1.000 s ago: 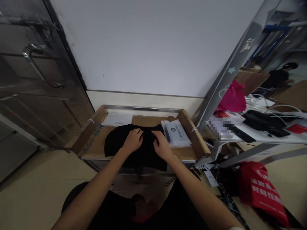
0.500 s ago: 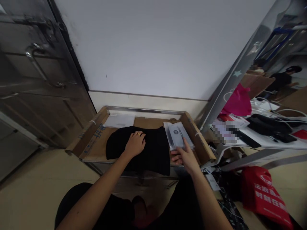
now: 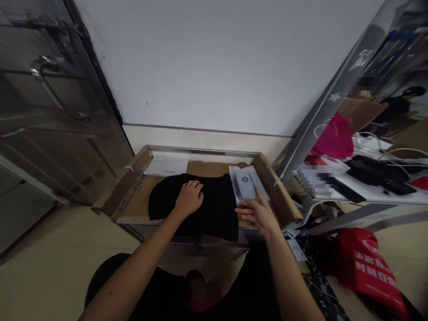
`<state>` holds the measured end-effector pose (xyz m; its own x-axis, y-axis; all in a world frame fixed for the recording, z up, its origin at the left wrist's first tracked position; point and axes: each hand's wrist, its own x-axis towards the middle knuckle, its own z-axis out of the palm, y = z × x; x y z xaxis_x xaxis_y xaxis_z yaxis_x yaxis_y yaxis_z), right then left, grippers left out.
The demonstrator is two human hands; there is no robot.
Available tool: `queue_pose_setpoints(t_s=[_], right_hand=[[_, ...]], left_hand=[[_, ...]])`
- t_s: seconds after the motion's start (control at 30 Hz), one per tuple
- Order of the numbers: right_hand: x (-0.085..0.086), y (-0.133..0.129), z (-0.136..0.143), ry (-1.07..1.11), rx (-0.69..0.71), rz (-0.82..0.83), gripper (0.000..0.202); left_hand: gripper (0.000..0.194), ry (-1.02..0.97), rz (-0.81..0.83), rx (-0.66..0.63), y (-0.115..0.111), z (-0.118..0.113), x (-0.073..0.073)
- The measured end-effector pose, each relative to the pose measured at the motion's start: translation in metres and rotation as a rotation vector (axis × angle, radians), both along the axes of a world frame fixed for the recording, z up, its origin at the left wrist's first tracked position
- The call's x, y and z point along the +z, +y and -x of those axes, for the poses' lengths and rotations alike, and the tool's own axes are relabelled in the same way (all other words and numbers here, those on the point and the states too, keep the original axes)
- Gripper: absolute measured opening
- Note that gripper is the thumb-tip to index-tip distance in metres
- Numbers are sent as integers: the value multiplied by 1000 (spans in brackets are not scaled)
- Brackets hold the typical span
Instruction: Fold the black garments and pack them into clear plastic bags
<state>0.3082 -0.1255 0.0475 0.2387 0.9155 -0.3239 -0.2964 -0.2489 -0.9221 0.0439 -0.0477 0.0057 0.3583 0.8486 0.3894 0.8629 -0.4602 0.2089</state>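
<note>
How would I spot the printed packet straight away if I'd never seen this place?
Below the pale wall sits a cardboard tray. Near its right end, between the black cloth and the tray's right side, lies the packet, by the right hand. Its dark round logo and lettering set it apart from the flat white item at the back left.

The cloth (image 3: 214, 209) lies on the cardboard tray (image 3: 133, 211), the left hand (image 3: 190, 197) atop it. Behind the cloth, leftward, lies a flat packet (image 3: 169, 166); rightward, bagged packets (image 3: 248, 183), the right hand (image 3: 258, 215) before them, perhaps touching the cloth. Well right of it: the desk (image 3: 397, 200).
</note>
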Motion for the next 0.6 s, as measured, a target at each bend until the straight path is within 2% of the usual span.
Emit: queue_pose_setpoints(t_s=[0.13, 0.4, 0.47, 0.6], right_hand=[[-5, 10, 5, 11, -65, -16, 95], [-13, 39, 9, -99, -187, -88, 97], [-15, 47, 7, -76, -228, -147, 86], [-12, 60, 11, 4, -336, -377, 43]], left_hand=[[31, -15, 11, 4, 0, 1, 0], [32, -17, 30, 17, -1, 0, 3], [32, -17, 34, 19, -1, 0, 3], [32, -16, 28, 16, 0, 0, 3]])
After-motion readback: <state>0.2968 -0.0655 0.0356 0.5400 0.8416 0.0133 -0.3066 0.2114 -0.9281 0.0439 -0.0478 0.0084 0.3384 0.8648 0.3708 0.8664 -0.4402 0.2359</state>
